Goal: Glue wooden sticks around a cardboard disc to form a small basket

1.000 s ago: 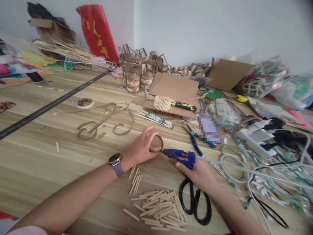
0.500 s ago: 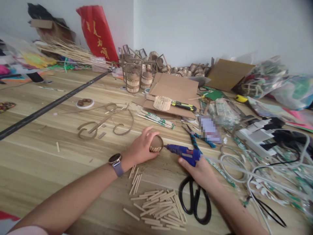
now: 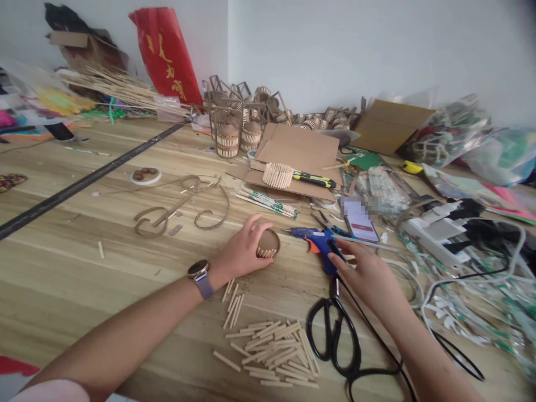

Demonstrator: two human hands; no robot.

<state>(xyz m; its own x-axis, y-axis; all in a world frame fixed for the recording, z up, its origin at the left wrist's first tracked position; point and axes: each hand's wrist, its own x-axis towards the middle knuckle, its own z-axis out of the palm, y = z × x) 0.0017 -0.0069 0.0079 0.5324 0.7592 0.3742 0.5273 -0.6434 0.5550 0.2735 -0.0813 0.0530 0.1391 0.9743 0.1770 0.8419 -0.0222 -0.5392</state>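
My left hand (image 3: 243, 248), with a watch on its wrist, is closed around a small round cardboard base (image 3: 268, 241) with a ridged rim. Several short wooden sticks stand along the base's near edge. To its right a blue hot glue gun (image 3: 319, 243) with an orange trigger lies on its side, nozzle towards the base. Just behind the gun's handle is my right hand (image 3: 371, 273), thumb and fingers apart and nothing gripped between them. Black-handled scissors (image 3: 335, 335) lie below the gun. A pile of short wooden sticks (image 3: 276, 349) spreads in front of me.
Pliers (image 3: 329, 221) and a phone (image 3: 360, 220) lie beyond the gun. Cardboard sheets (image 3: 299, 148) carry a yellow-black utility knife (image 3: 314, 178). Finished stick lanterns (image 3: 228, 139) stand at the back. A white power strip (image 3: 435, 237) and tangled cables crowd the right.
My right hand has set the glue gun down on the table, its handle now pointing towards me, and has loosened and moved right. My left hand keeps its hold on the base.
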